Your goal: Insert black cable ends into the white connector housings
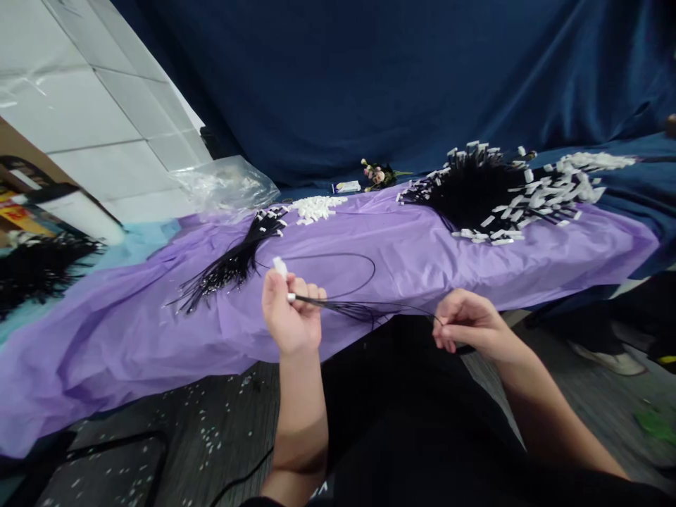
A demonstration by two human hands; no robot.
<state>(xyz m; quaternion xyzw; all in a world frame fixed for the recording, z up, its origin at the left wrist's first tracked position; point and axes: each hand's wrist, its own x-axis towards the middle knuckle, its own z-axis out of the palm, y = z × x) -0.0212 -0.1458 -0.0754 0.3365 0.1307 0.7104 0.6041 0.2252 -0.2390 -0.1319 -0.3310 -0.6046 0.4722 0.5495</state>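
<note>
My left hand (293, 313) is closed around a small bunch of thin black cords (338, 306) with white tips, and a white piece (279, 266) sticks up by its thumb. Pinched in the fingers of my right hand (467, 324) is the thin end of one black cord. Another cord loops over the purple cloth (401, 246) beyond my hands. To the left lies a bundle of black cords (232, 260) with white ends, beside a heap of small white pieces (317, 208). A large pile of black cords with white tags (480, 193) rests at the right.
A clear plastic bag (227, 184) lies at the back left. Near the blue curtain are small flowers (376, 173) and a small white packet (347, 186). More black cords (42, 271) and a white roll (82, 211) are at far left. A person's shoe (610, 358) shows at right.
</note>
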